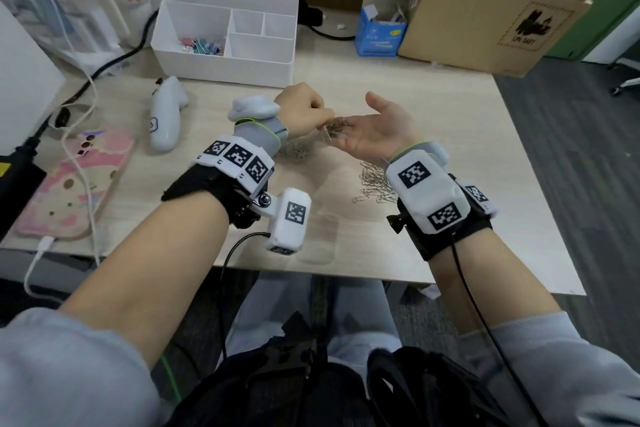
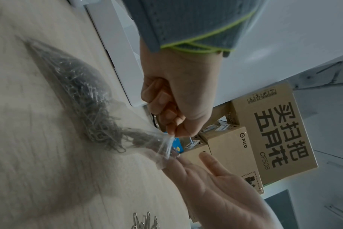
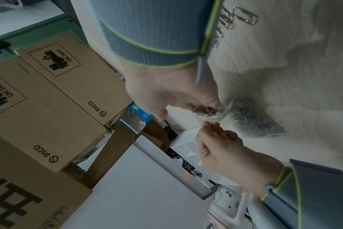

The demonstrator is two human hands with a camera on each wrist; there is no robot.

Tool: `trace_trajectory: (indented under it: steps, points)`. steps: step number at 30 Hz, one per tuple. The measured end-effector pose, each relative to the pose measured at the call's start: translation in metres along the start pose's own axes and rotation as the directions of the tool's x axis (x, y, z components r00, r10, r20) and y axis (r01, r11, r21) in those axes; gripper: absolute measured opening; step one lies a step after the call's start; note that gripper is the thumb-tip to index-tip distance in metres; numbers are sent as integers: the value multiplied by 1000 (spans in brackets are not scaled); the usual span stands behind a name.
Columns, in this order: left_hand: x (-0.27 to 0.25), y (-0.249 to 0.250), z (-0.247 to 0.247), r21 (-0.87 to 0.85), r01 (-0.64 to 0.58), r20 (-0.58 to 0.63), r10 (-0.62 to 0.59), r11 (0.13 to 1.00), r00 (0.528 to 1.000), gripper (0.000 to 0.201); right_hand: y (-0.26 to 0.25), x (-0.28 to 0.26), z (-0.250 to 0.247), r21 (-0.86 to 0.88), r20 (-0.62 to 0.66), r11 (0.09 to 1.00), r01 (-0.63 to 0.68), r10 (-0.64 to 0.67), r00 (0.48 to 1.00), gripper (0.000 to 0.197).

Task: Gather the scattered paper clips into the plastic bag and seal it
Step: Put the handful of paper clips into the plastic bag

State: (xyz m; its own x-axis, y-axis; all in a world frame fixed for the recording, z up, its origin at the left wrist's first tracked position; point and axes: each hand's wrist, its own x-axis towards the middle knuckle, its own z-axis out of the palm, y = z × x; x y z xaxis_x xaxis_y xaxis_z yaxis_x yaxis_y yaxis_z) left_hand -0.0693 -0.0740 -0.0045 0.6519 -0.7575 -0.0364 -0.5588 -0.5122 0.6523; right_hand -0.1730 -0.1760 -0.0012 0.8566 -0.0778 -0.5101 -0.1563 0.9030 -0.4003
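Note:
My left hand [image 1: 304, 111] pinches the rim of a clear plastic bag [image 2: 84, 96] that lies on the wooden table [image 1: 433, 107], holding its mouth up. The bag [image 3: 252, 119] has many silver paper clips inside. My right hand [image 1: 377, 128] is palm up at the bag's mouth, fingers straight, with a small heap of paper clips [image 1: 337, 125] lying on the palm. A loose pile of paper clips [image 1: 375, 182] lies on the table just below the right wrist; a few of these paper clips [image 3: 245, 15] show in the right wrist view.
A white divided organizer [image 1: 225, 31] with coloured binder clips stands behind the hands. A white handheld controller [image 1: 166, 114] and a pink phone [image 1: 76, 180] lie to the left. Cardboard boxes [image 1: 485, 17] and a blue box [image 1: 381, 31] fill the back right. Cables run along the left.

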Motion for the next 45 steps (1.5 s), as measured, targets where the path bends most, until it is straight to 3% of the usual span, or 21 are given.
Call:
trace_trajectory:
  steps: [4, 9, 16, 19, 21, 23, 25, 30, 33, 36, 42, 45]
  points:
    - [1, -4, 2, -19, -5, -17, 5, 1000, 1000, 35, 1, -3, 1, -162, 2, 986, 37, -37, 999, 74]
    - [0, -7, 5, -92, -18, -17, 16, 996, 1000, 23, 2, -6, -2, -403, -99, 911, 93, -144, 985, 51]
    - [-3, -10, 7, -235, -67, -155, 31, 970, 987, 32, 6, -14, -17, -403, -163, 882, 244, -331, 929, 35]
    - [-9, -4, 0, -316, -133, -306, 31, 939, 952, 24, 4, -16, -28, -398, -190, 857, 326, -425, 885, 27]
    - [-11, -2, -9, -346, -198, -445, 26, 917, 895, 29, 3, -18, -31, -430, -184, 840, 330, -440, 879, 23]
    - [-12, -1, -18, -363, -269, -555, 25, 892, 832, 38, 5, -18, -29, -474, -134, 831, 291, -395, 909, 23]
    - [-13, 1, -27, -377, -301, -582, 28, 876, 812, 32, 10, -15, -22, -516, -67, 824, 235, -312, 948, 25]
    - [-17, 3, -42, -384, -319, -566, 53, 866, 823, 21, 24, -3, 5, -635, 34, 752, 179, -205, 978, 22]
    - [-17, 0, -48, -411, -318, -551, 45, 854, 833, 21, 32, 2, 16, -618, 81, 764, 186, -173, 982, 23]
    - [-14, -5, -45, -431, -278, -481, 42, 858, 876, 23, 40, 5, 18, -594, 108, 782, 189, -156, 982, 25]
    - [-18, -12, -9, -396, -124, -281, 8, 910, 960, 21, 41, -2, -10, -577, 24, 787, 219, -252, 967, 23]
    - [-20, -1, 14, -354, -57, -182, -9, 933, 983, 22, 33, -19, -34, -560, -75, 768, 310, -420, 904, 21]
